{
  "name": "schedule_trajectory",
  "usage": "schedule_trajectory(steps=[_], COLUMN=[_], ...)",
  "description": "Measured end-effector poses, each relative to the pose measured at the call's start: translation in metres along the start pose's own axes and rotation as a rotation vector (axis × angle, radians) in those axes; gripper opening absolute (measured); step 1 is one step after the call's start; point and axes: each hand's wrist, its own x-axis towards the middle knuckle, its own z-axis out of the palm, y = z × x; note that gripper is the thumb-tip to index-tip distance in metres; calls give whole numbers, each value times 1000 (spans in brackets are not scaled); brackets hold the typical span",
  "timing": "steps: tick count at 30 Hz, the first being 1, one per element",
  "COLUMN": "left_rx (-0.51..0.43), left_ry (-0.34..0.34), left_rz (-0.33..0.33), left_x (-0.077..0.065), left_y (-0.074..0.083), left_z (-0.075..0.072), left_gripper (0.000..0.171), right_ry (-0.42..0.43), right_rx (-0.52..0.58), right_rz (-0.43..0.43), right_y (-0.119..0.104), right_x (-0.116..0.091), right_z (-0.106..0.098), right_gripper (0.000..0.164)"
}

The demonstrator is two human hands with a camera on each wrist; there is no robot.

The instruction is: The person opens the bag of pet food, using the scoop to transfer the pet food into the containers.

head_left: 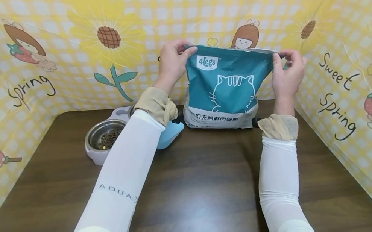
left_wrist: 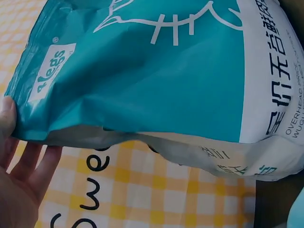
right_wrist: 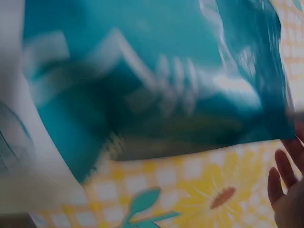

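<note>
A teal and white bag of cat food (head_left: 233,84) stands upright at the back of the table, its front facing me. My left hand (head_left: 174,62) pinches the bag's top left corner between thumb and fingers. At the top right corner, my right hand (head_left: 288,71) pinches the edge the same way. The left wrist view shows the left hand (left_wrist: 23,175) at the corner beside the white logo. In the right wrist view the bag (right_wrist: 156,85) is blurred, and the right hand (right_wrist: 287,185) holds its corner at the right edge.
Left of the bag is a pale double feeder with a steel bowl (head_left: 94,135) holding brown kibble (head_left: 110,139). A blue scoop (head_left: 171,134) lies between feeder and bag, partly behind my left forearm. Yellow checked cloth (head_left: 160,5) hangs around the brown table (head_left: 194,190).
</note>
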Motion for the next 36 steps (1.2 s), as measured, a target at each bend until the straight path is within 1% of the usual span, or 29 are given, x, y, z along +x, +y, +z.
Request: schedule_trajectory(steps=[2,3,4,5,7,11,14,16,18,21,23,25,28,30,36], left_rx=[3,4,10,5,-2,-14,-3,7,1,-4,-13,-13,-3,9,13], left_ry=[-37,-55,-71,-89,-117,-150,-149,-141,-144,-148,-152,-156,-152,-146,-130], left_rz=[-1,-7,-6,-18,-41,-70,-57,-35,-17,0,0,7,8,4,0], left_x=[-2,-3,-4,-5,-8,-11,-12,-13,-15,-19,-21,-22,-23,-24,-26], left_y=[-1,-1,-1,0,1,2,1,-1,-3,-4,-4,-3,-2,-1,1], left_z=[-3,-4,-5,-6,-7,-9,-9,-9,-10,-10,-10,-10,-9,-10,-11], left_gripper=[21,21,21,21,21,22,24,25,26,27,26,26,26,26,26], right_ry=[-74,-110,-139,-159,-176,-167,-189,-215,-255,-323,-358,-361,-330,-317,-379], right_rx=[-30,-25,-12,-4,16,-18,-50,-111,-200,-308,-327,-306,-286,-282,-345], right_rz=[-51,-73,-80,-78,-91,-91,-67,-89,-157,-337,-424,-475,-489,-487,-478], right_y=[-4,-5,-7,-8,-8,-5,1,4,3,-4,-10,-16,-21,-22,-22], right_x=[0,0,-1,-2,-2,1,6,9,9,5,0,-4,-8,-9,-13], right_z=[-5,-7,-8,-9,-10,-9,-8,-9,-9,-5,0,5,10,12,16], right_gripper=[16,20,23,24,22,21,23,27,32,36,32,24,17,16,20])
